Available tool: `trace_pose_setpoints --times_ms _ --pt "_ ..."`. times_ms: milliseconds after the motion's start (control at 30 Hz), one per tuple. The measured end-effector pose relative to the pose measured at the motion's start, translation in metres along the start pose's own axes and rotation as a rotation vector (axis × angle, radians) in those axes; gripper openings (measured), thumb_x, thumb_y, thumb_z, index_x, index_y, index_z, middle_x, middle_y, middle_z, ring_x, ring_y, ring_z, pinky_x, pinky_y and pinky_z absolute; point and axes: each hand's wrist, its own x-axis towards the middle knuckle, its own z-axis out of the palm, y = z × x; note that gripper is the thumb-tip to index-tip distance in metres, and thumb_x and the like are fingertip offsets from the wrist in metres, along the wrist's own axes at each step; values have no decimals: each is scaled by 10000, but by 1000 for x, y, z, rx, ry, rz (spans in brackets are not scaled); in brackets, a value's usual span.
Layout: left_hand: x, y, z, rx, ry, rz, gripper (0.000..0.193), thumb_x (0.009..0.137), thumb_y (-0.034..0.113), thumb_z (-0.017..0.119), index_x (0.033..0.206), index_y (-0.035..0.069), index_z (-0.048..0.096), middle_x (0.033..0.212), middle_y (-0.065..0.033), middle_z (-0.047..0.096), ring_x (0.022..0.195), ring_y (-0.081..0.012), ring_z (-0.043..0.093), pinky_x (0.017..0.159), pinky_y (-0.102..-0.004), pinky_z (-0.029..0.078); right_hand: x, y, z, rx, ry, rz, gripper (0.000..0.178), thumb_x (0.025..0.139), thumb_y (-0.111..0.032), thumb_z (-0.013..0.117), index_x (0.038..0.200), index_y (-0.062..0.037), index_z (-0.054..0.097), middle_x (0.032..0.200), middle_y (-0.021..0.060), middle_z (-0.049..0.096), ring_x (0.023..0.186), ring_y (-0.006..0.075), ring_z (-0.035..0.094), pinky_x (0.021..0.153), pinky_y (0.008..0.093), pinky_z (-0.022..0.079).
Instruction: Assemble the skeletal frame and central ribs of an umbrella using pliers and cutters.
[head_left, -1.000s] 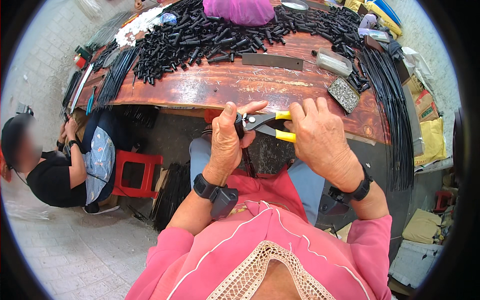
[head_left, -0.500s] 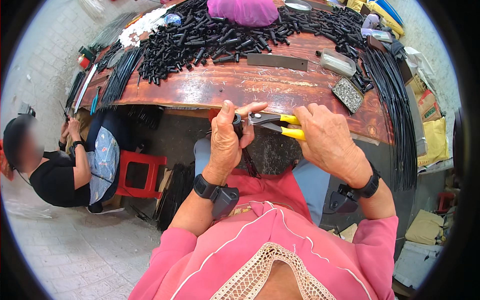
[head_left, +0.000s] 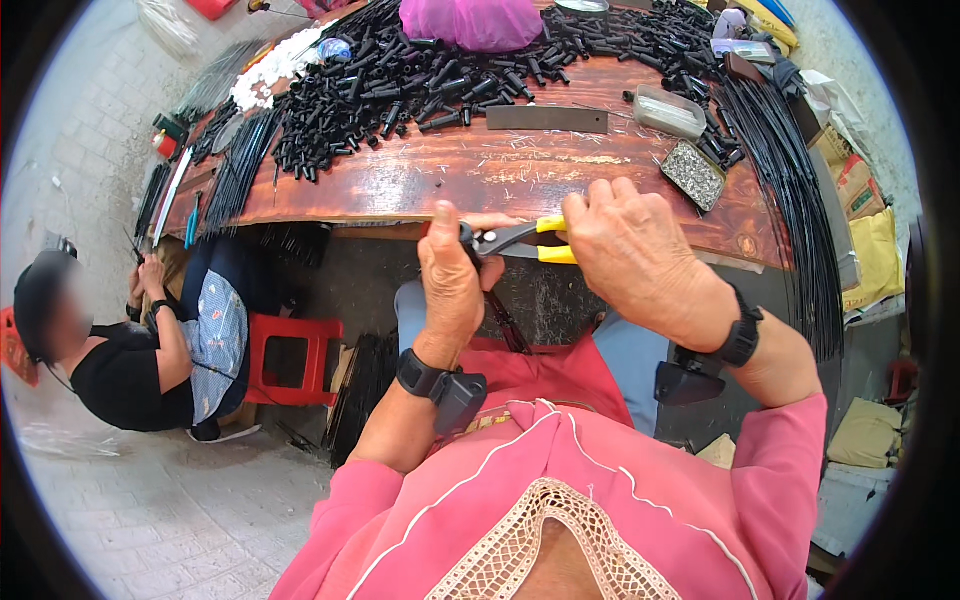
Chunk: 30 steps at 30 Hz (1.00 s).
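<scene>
gripping yellow-handled pliers (head_left: 520, 240), right hand (head_left: 630, 250); left hand (head_left: 452, 280) steadies black piece.

Yellow-handled pliers (head_left: 525, 238) in right hand (head_left: 630, 250) — left hand (head_left: 452, 280) pinching perhaps a thin black rod (head_left: 503, 318).

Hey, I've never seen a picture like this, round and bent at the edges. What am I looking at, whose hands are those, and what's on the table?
A camera worn on a person's head looks down, and its wide lens bends the edges. The hands are the wearer's own. The right hand holds yellow-handled pliers; the left hand pinches a thin black rod at the pliers' tip. The wooden table carries heaps of black tubes, long black rods, a pink bag and a tray of small metal bits. Another person sits on the left.
</scene>
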Motion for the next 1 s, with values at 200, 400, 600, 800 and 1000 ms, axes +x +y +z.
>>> trace_pose_setpoints --times_ms 200,400,600,800,1000 --pt "14 11 -12 -114 -73 11 863 914 739 273 1148 -17 616 462 32 346 428 -82 303 451 -245 268 7 7 29 178 99 171 236 745 -164 697 883 -26 565 819 159 611 792 327 627 659 418 507" --pt "20 42 -43 -305 -137 241 612 933 626 418 1069 51 578 646 6 439 560 -106 414 520 -260 343 -4 67 38 650 -263 501 495 692 -359 779 1021 -10 656 893 229 678 897 371 662 776 441 515" --pt "21 146 -133 -389 -29 439 445 897 526 572 946 85 548 689 28 356 602 -105 308 556 -251 278 -14 80 78 328 -195 628 526 711 -403 773 1031 -12 629 922 217 670 900 377 653 777 454 503" --pt "-21 252 -232 -170 -23 602 410 888 422 643 895 36 505 692 -7 372 603 -135 321 599 -298 284 -3 89 113 195 -18 473 459 793 -412 712 1004 -23 591 936 219 635 896 395 612 754 497 475" --pt "-47 194 -269 183 75 388 386 1011 393 461 988 19 553 788 -45 522 728 -155 489 757 -286 432 -9 78 99 110 148 345 362 867 -231 637 1183 -57 605 1133 170 605 1030 381 556 894 449 445"
